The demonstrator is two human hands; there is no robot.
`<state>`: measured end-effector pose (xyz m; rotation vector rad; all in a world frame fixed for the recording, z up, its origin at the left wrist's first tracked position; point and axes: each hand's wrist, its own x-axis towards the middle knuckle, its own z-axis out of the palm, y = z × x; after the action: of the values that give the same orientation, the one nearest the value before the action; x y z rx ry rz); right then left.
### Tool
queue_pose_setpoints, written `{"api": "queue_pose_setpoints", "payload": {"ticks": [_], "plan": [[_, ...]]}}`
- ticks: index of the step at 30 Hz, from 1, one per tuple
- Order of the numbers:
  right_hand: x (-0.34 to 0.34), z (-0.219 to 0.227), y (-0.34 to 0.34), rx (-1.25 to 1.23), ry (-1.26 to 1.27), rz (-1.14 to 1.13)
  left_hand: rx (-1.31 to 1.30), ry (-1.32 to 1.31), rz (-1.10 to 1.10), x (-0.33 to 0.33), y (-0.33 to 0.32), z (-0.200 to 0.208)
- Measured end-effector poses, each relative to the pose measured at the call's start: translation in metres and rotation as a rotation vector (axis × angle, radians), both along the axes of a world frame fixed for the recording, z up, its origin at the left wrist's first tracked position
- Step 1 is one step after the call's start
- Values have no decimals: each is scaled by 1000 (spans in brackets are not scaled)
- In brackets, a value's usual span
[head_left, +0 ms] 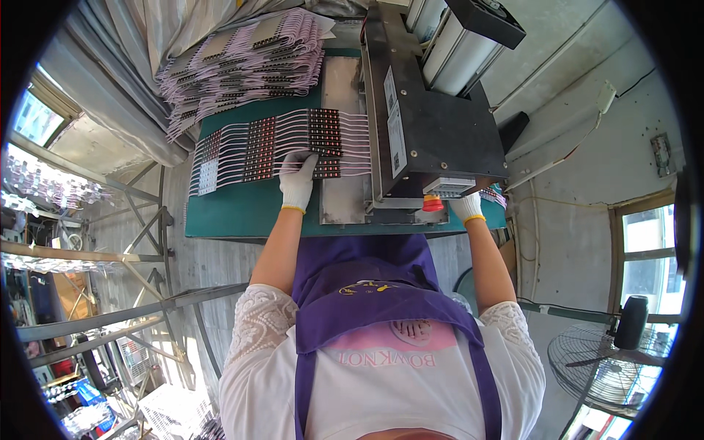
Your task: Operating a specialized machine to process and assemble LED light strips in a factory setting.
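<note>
So from where I'm standing, the person in the purple apron [381,293] is leaning over a green work table [242,213] with a big black benchtop machine [433,132] sitting on its right half.

The left hand [297,180], in a white knit glove, is lying flat on a row of wired strips [286,147], thin pinkish leads with dark and red component blocks on them, laid side by side across the table. The fingers are stretched out and held close together, pressing down on the near edge of that row right where the leads run onto the bare metal plate [342,183] in front of the machine. The leads' right ends reach to the machine's side.

The right hand [466,207], also gloved, is tucked up under the front right corner of the machine, just beside a red mushroom button [433,203]. Only the back of the glove and the wrist show, so I can't tell what those fingers are doing or whether they're holding anything. A few more pink leads [495,196] peek out just past that hand.

At the far left end of the table there's a tall messy stack of the same wired strips [242,62]. A floor fan [616,359] stands off to the person's right, and metal racks [95,257] on the left.
</note>
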<state>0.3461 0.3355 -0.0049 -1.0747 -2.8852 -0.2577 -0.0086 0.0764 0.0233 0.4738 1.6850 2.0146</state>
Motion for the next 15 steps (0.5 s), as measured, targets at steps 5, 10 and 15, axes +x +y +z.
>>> {"api": "queue_pose_setpoints", "payload": {"ticks": [5,10,15], "plan": [[-23,90,-97,69,529,-93,321,-435,-127,-11,-15,-19],[-40,123,-203,-252,508,585,418,-719,-223,-12,-16,-4],[-173,132,-234,-315,510,513,371,-636,-362,-19,-28,-32]]}}
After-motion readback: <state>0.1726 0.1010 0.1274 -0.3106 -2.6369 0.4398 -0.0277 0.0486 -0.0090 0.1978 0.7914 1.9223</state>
